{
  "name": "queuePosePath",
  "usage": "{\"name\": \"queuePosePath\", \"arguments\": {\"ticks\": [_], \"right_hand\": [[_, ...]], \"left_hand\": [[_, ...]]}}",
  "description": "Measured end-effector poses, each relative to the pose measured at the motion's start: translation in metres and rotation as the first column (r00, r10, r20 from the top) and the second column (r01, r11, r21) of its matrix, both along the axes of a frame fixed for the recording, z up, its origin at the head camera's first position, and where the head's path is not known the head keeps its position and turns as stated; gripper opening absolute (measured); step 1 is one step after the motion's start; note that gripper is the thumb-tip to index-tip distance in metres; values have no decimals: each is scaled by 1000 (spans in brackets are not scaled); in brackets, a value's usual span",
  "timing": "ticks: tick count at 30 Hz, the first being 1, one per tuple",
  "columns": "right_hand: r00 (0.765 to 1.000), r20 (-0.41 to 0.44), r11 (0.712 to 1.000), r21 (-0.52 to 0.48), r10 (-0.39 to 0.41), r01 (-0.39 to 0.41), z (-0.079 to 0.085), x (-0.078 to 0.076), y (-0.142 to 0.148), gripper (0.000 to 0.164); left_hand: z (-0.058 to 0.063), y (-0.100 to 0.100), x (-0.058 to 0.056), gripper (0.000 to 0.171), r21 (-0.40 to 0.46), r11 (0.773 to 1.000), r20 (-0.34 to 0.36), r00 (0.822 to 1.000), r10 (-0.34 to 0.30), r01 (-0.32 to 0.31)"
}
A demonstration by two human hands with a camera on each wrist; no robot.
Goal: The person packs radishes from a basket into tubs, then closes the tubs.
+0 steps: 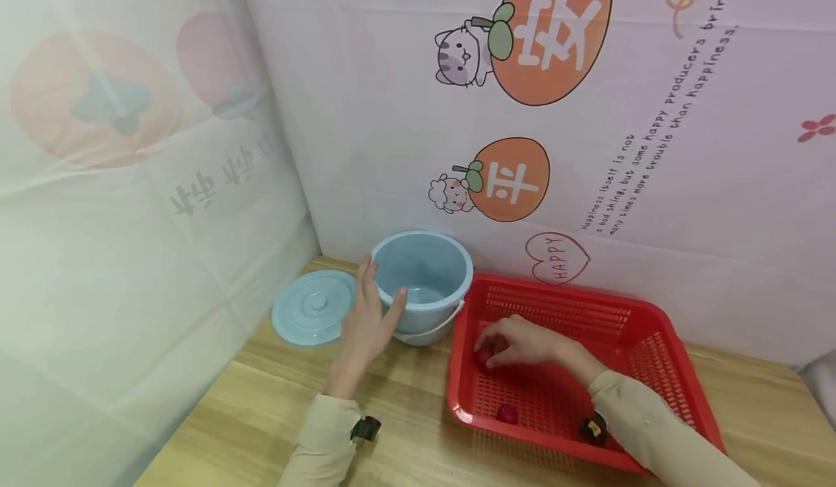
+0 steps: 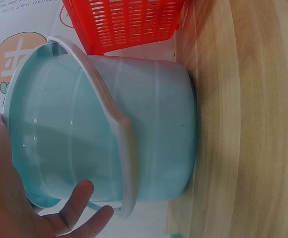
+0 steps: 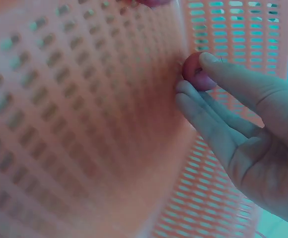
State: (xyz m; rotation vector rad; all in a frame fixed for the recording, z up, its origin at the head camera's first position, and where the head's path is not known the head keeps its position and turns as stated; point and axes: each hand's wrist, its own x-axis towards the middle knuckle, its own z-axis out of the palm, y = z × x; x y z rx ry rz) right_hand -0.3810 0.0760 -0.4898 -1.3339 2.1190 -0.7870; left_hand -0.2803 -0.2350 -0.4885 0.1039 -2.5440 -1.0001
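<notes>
In the red plastic basket (image 1: 660,356), my right hand (image 1: 522,340) pinches a small round dark-red fruit (image 3: 197,72) between thumb and fingertips, close to the basket's left wall. It looks like a plum. Another such fruit (image 1: 506,413) lies on the basket floor near the front side. My left hand (image 1: 367,327) is at the left side of a light-blue bucket (image 1: 424,318), its fingers extended beside the rim and holding nothing. Inside, the bucket shows a bare bottom. Its pale handle (image 2: 126,158) hangs down against the front of the bucket.
A light-blue round lid (image 1: 313,311) with a knob lies on the wooden table (image 1: 242,407), left of the bucket. Printed white cloth (image 1: 392,109) stands as a wall behind and on the left. Bucket and basket stand close together.
</notes>
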Motion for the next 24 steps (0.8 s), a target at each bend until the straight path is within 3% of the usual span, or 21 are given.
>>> {"name": "queuePosePath", "arguments": {"ticks": [5,9,16,21,24], "right_hand": [[998,-22,997,-49,-60,59,21,-6,7,27],[985,88,984,-90,-147,155,36,-11,13,33],[935,275,936,-205,-225,286,52,-15,16,37],[893,348,893,-242,-286,380,60,-14,18,37],[883,367,877,-266,-292,400,64,-13,15,37]], "left_hand": [[2,1,1,87,8,1000,5,1000,-5,4],[0,1,2,87,5,1000,17,1000,-6,6],[3,0,4,89,2,1000,23,1000,1,-1],[3,4,5,88,10,1000,26,1000,-3,2],[3,3,5,89,5,1000,24,1000,0,0]]}}
